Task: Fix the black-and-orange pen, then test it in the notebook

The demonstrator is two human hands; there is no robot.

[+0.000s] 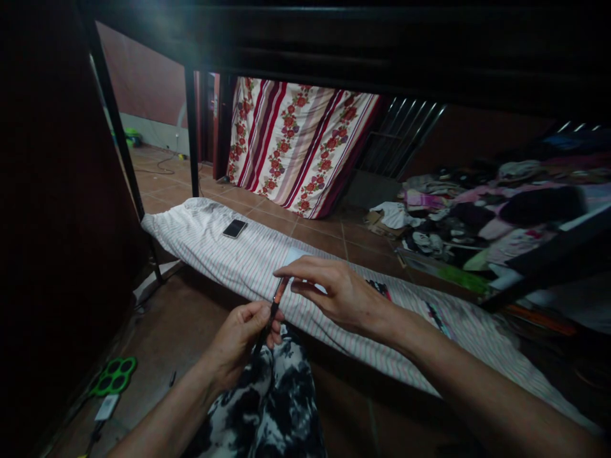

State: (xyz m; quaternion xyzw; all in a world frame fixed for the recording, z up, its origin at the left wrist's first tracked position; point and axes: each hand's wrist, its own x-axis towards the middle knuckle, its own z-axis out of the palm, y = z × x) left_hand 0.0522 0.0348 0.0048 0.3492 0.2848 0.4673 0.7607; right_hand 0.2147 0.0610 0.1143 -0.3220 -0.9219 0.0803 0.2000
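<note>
Head view, looking down over your lap toward a low mattress. Your left hand (243,334) is closed around the lower, dark shaft of a slim pen-like tool (273,310), thumb and fingers clamped on it just above your knee in the black-and-white patterned trousers (277,401). Your right hand (334,289) comes in from the right with its fingertips pinched together on the tool's upper end, where an orange-red section shows. The tool stands nearly upright, tilted slightly to the right, between the two hands and in front of the near edge of the striped mattress (214,248). To do this step well, keep the left grip firm and still so that the shaft does not turn, and let only the right fingertips work the top end along the line of the shaft; a sideways pull would likely bend or slip so thin a piece. The tool appears slender and dark for most of its length, with the coloured part short; in this dim light you cannot tell whether that part is a cap, a tip or a refill. A phone (234,228) lies face up on the far left of the mattress, well apart from your hands. A floral striped cloth (296,140) hangs at the far side, clothes are heaped (477,210) at far right, and a green ring-shaped object (113,375) lies on the floor at near left.
</note>
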